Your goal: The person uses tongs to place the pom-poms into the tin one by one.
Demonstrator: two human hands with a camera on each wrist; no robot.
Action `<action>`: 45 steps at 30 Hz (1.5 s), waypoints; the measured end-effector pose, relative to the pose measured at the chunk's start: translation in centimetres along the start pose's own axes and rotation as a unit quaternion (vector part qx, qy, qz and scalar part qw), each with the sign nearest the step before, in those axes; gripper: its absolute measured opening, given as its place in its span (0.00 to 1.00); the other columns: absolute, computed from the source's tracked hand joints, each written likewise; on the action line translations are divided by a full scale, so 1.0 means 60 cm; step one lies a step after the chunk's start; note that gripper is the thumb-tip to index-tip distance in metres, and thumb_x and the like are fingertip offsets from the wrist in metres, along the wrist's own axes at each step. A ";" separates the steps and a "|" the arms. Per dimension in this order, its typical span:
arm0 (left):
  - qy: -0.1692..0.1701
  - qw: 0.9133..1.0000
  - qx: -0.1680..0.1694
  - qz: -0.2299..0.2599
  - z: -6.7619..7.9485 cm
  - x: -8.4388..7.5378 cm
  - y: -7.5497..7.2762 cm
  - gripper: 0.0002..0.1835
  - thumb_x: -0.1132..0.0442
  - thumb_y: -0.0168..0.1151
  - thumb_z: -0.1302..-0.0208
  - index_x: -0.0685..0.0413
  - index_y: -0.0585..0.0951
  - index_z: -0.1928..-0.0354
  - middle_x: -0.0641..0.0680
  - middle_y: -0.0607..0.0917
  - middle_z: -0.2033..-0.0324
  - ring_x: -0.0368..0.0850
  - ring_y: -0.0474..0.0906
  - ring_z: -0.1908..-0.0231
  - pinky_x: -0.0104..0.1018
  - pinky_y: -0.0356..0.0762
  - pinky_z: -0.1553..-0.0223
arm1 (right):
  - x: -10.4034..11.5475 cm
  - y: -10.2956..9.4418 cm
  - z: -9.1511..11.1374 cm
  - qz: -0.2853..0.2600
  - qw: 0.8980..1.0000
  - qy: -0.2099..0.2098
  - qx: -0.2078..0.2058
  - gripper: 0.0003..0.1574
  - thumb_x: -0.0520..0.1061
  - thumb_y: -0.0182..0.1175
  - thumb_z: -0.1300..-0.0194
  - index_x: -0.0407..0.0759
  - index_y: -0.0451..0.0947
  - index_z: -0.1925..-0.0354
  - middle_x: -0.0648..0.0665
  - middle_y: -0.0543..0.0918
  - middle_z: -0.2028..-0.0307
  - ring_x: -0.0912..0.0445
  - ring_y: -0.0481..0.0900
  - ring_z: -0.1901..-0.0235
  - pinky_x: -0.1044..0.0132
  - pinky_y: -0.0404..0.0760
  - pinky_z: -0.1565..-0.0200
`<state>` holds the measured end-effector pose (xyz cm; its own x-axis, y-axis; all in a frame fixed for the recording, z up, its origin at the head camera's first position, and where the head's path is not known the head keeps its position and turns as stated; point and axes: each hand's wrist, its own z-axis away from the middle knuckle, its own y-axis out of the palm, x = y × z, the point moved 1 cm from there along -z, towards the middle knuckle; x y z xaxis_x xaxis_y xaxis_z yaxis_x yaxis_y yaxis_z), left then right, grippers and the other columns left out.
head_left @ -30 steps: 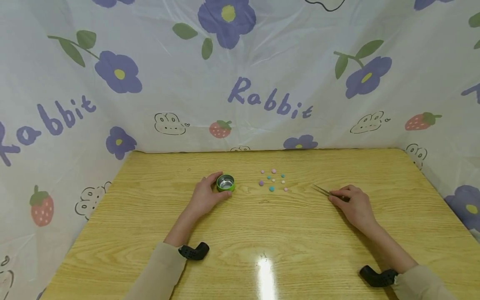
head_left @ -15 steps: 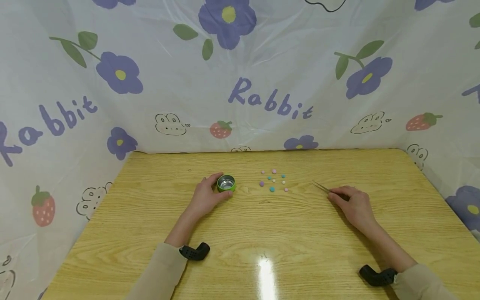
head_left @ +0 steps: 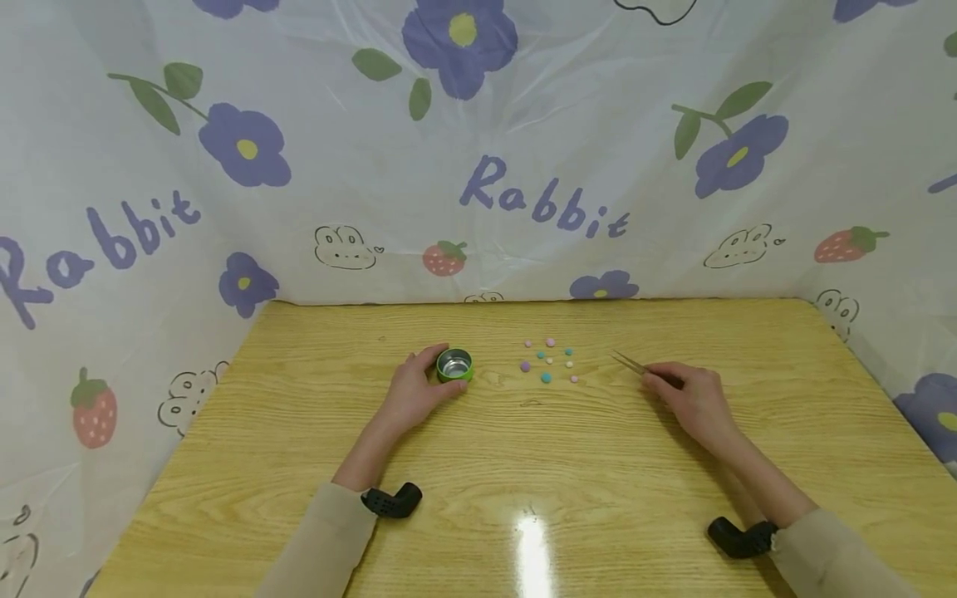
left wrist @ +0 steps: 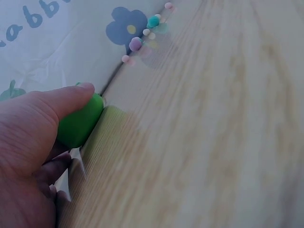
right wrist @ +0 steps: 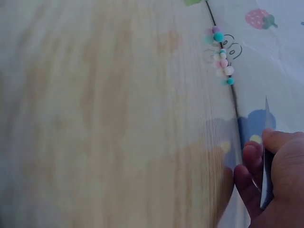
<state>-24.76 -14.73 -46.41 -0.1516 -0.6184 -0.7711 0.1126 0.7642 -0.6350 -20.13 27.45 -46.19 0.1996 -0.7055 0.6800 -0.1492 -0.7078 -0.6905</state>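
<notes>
Left of centre on the wood-grain table [head_left: 478, 448]: one left hand [head_left: 413, 394], thumb and fingers curled around a small green tin [head_left: 454, 365]. Tin upright, mouth up, silvery within, set at the hand's right, between thumb and fingertips. Right of centre: one right hand [head_left: 695, 403], pinching a pair of slim metal tweezers [head_left: 628, 362] between thumb and fingers; tips reaching leftward and away from the person, ahead of the hand. Whether the tips touch the table, cannot tell. Between tin and tweezers, apart from both: nine small balls [head_left: 549, 361], loosely scattered; three pink, three blue, two white, one purple. At each wrist: a black device [head_left: 392, 501], beside a beige sleeve [head_left: 325, 531]. Behind: a white cloth [head_left: 374, 183], printed with flowers, strawberries and "Rabbit".
</notes>
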 end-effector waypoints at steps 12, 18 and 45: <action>0.015 1.000 -0.005 0.000 -0.001 0.004 0.001 0.38 0.55 0.74 0.35 0.58 0.71 0.27 0.64 0.75 0.32 0.75 0.50 0.26 0.66 0.47 0.25 | 0.012 0.014 -0.014 0.009 0.999 -0.031 0.017 0.16 0.40 0.64 0.27 0.31 0.85 0.47 0.34 0.88 0.55 0.41 0.86 0.56 0.62 0.85 0.60; 0.004 1.000 -0.015 0.005 0.002 0.002 0.005 0.37 0.54 0.74 0.36 0.56 0.72 0.27 0.64 0.75 0.32 0.77 0.47 0.26 0.70 0.48 0.27 | 0.024 0.019 -0.024 0.012 0.999 -0.029 0.042 0.18 0.40 0.63 0.27 0.30 0.83 0.44 0.31 0.86 0.52 0.37 0.84 0.51 0.43 0.84 0.52; 0.028 0.999 -0.021 -0.015 0.001 0.001 0.008 0.36 0.53 0.76 0.38 0.58 0.75 0.31 0.61 0.81 0.38 0.70 0.61 0.28 0.59 0.45 0.23 | 0.042 0.045 -0.064 0.037 0.993 -0.036 0.107 0.16 0.39 0.61 0.25 0.30 0.83 0.45 0.33 0.87 0.53 0.41 0.84 0.55 0.49 0.83 0.57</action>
<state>-24.68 -14.40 -46.77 -0.2085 -0.6308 -0.7474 0.0669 0.7532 -0.6544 -23.72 23.62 -45.38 0.2655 -0.7450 0.6119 0.0421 -0.6252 -0.7794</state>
